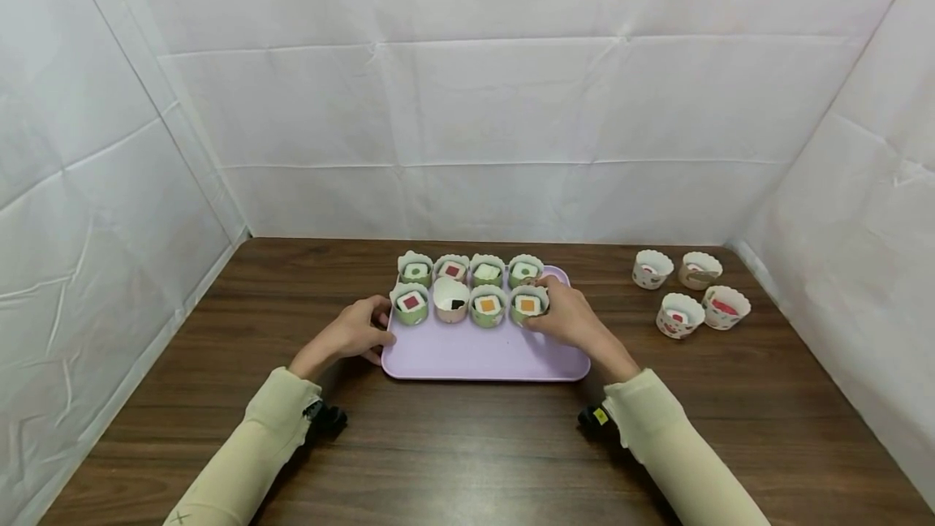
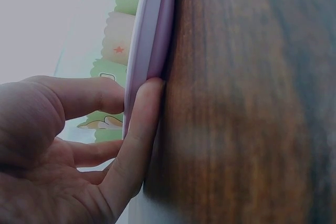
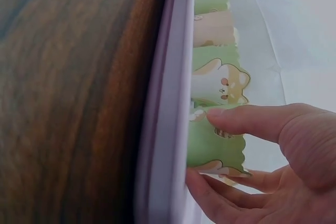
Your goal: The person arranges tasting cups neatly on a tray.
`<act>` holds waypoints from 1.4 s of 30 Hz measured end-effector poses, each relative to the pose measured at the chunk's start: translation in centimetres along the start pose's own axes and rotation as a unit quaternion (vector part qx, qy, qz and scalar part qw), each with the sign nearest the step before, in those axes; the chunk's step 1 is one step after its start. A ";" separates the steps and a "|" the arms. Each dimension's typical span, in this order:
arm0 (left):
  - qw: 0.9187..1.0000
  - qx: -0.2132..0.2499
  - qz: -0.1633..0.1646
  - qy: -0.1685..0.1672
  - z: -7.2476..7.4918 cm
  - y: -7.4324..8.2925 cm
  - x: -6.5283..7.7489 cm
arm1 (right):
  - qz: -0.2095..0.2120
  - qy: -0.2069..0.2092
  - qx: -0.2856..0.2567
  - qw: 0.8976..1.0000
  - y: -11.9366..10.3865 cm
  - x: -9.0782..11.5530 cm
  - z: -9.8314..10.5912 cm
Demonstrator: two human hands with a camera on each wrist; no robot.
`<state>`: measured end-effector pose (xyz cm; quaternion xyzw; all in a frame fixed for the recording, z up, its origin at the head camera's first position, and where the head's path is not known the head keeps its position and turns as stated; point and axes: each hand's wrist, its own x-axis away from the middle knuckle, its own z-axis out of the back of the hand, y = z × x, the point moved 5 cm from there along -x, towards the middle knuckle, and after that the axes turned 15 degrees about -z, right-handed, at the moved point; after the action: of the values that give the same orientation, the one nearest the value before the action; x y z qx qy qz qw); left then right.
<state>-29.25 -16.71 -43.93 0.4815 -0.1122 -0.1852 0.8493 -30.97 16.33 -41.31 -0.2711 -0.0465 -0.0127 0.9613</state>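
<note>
Green and beige paper baking cups stand in two rows on a lilac tray [image 1: 482,355]. Most hold small white blocks with a red, orange or green centre; a beige cup [image 1: 450,301] in the front row holds a black-and-white piece. At the tray's left edge my left hand [image 1: 358,329] grips the rim, thumb [image 2: 100,98] at the top and a finger against the outer wall. My right hand [image 1: 568,313] holds the front row's rightmost green paper cup [image 3: 215,142], thumb on its near side and fingers around its right side. This cup has an orange-centred block inside.
To the right on the brown wooden table [image 1: 482,453] stand several white patterned paper cups, among them one with a red piece [image 1: 726,308] and one with a white-and-red piece [image 1: 680,316]. White cloth walls [image 1: 497,104] enclose the back and sides.
</note>
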 end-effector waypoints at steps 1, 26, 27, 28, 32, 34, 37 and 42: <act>1.000 0.002 0.002 0.002 0.0 0.0 0.0 | 0.001 -0.002 0.001 1.000 0.1 0.0 0.1; 1.000 0.004 0.001 0.000 -0.2 -0.1 -0.2 | 0.059 0.031 -0.039 0.997 4.2 1.1 4.8; 1.000 0.004 0.000 0.000 -0.1 -0.1 -0.2 | 0.064 0.034 -0.050 0.996 4.4 1.2 5.1; 1.000 0.004 -0.001 0.000 -0.1 -0.1 -0.1 | 0.070 0.040 -0.057 0.995 4.5 1.2 5.3; 1.000 0.001 -0.001 0.000 0.0 -0.1 -0.1 | 0.103 0.064 -0.077 0.990 5.4 1.4 6.5; 1.000 0.000 0.001 0.001 0.0 -0.1 -0.1 | 0.125 0.083 -0.085 0.985 5.9 1.6 7.1; 1.000 -0.003 0.002 0.001 0.0 -0.1 -0.1 | 0.157 0.120 -0.091 0.976 7.0 2.2 8.3; 1.000 -0.004 0.000 -0.001 -0.1 0.1 -0.1 | 0.167 0.169 -0.096 0.967 9.7 3.3 10.5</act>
<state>-29.29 -16.57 -43.88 0.4780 -0.1120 -0.1861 0.8511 -28.11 30.13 -37.12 -0.3597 0.1635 0.0980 0.9134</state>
